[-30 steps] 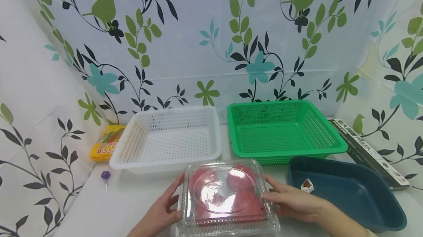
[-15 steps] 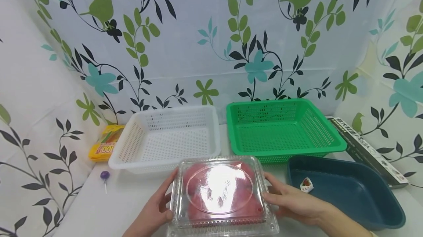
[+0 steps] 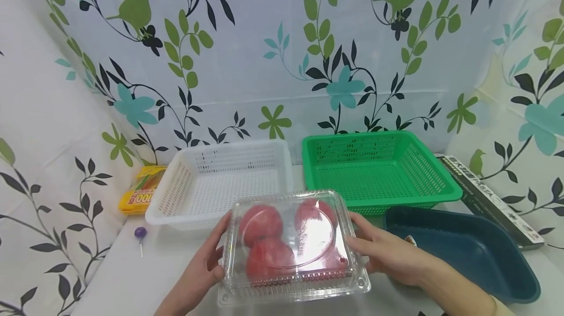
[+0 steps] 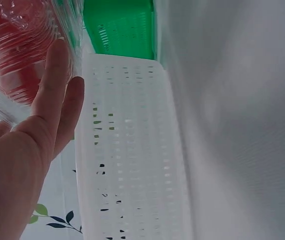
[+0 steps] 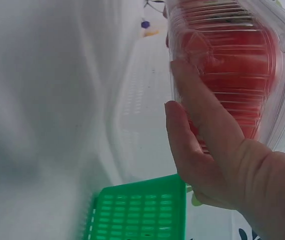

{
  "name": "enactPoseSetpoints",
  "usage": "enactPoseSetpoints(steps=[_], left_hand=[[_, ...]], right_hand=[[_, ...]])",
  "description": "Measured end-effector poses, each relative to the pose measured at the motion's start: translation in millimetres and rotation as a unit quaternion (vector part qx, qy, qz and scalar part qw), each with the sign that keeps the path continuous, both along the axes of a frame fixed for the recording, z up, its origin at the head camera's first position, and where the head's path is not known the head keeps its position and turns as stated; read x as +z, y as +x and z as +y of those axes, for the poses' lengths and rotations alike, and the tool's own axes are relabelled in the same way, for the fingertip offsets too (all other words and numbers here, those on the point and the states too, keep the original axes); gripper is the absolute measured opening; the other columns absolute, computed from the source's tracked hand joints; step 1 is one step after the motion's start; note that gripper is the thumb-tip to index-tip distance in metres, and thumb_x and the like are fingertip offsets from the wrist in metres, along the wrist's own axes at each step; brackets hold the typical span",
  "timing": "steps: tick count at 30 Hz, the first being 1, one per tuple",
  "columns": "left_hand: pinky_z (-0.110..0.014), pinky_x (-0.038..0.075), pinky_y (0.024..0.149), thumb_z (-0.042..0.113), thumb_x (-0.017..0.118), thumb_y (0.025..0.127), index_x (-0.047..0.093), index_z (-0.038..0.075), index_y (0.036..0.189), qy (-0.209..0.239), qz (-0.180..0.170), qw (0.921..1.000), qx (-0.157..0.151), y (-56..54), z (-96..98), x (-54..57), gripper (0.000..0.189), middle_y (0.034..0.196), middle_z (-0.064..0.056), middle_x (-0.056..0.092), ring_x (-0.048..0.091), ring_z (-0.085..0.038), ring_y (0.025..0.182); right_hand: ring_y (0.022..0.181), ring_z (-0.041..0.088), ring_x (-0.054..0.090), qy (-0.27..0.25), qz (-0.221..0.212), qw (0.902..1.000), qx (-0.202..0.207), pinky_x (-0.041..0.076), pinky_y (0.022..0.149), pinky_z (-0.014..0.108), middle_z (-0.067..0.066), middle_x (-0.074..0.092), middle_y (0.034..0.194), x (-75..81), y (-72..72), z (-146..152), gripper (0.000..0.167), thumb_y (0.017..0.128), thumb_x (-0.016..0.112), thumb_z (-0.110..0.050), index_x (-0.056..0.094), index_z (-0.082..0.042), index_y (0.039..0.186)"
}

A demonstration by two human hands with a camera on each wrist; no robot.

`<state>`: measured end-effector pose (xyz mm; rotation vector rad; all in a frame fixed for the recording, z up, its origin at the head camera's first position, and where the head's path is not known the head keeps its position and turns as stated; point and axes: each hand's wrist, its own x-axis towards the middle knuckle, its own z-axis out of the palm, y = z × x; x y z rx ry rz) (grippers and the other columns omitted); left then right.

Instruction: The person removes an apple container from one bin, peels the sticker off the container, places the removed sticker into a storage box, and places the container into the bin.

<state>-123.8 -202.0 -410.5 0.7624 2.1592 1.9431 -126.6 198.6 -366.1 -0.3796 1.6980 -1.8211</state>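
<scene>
Your left hand [image 3: 200, 266] and right hand [image 3: 383, 252] grip the short ends of a clear rectangular plastic box [image 3: 304, 278], lid up, long axis left to right, before the near right corner of the white perforated plastic basket [image 3: 187, 220].

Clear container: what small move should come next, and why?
Probably carry the clear container slightly forward, toward the white basket: the left hand and right hand hold its sides, and the basket stands beyond it, its visible floor bare.
</scene>
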Motion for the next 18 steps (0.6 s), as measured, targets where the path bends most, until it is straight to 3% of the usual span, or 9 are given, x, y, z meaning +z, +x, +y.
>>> enactPoseSetpoints(steps=[2,6,9,13,18], left_hand=[[-0.040,0.056,0.091,0.063,0.058,0.094,0.016,0.029,0.163,-0.016,0.022,0.9995,0.015,-2.7,-0.2,3.0,0.088,0.167,-0.017,0.007,0.031,-0.065,0.132],[-0.034,0.053,0.090,0.065,0.054,0.094,0.018,0.031,0.163,-0.029,0.031,0.9984,0.037,-9.8,-0.7,10.3,0.085,0.167,-0.015,0.011,0.035,-0.062,0.132],[-0.030,0.050,0.094,0.067,0.051,0.094,0.020,0.033,0.162,-0.038,0.032,0.9973,0.053,-16.0,-0.8,16.2,0.083,0.167,-0.013,0.014,0.032,-0.056,0.137],[-0.029,0.048,0.099,0.069,0.048,0.094,0.021,0.035,0.162,-0.049,0.030,0.9959,0.069,-23.8,-1.2,25.0,0.080,0.166,-0.010,0.017,0.027,-0.049,0.143],[-0.032,0.053,0.094,0.069,0.048,0.094,0.022,0.036,0.162,-0.036,0.021,0.9964,0.074,-32.1,-2.7,35.9,0.080,0.167,-0.009,0.016,0.033,-0.053,0.138]], right_hand=[[0.122,0.033,0.056,-0.003,0.000,1.0000,-0.002,0.053,0.094,0.054,0.028,0.017,0.160,4.1,-3.6,-1.9,0.072,0.107,0.049,-0.031,0.003,-0.018,0.162],[0.118,0.033,0.060,0.001,0.004,0.9999,-0.011,0.055,0.091,0.053,0.024,0.037,0.149,12.0,-12.8,-7.1,0.070,0.107,0.048,-0.031,0.007,-0.018,0.161],[0.116,0.034,0.060,0.008,0.011,0.9996,-0.024,0.055,0.091,0.054,0.021,0.047,0.139,17.5,-19.9,-11.7,0.069,0.107,0.049,-0.033,0.009,-0.018,0.161],[0.116,0.033,0.058,0.019,0.017,0.9989,-0.040,0.055,0.092,0.054,0.021,0.047,0.137,23.9,-27.2,-16.6,0.070,0.106,0.050,-0.035,0.011,-0.019,0.161],[0.119,0.037,0.055,0.029,0.019,0.9979,-0.055,0.054,0.092,0.054,0.023,0.041,0.143,32.4,-35.7,-22.6,0.070,0.105,0.051,-0.037,0.014,-0.020,0.161]])
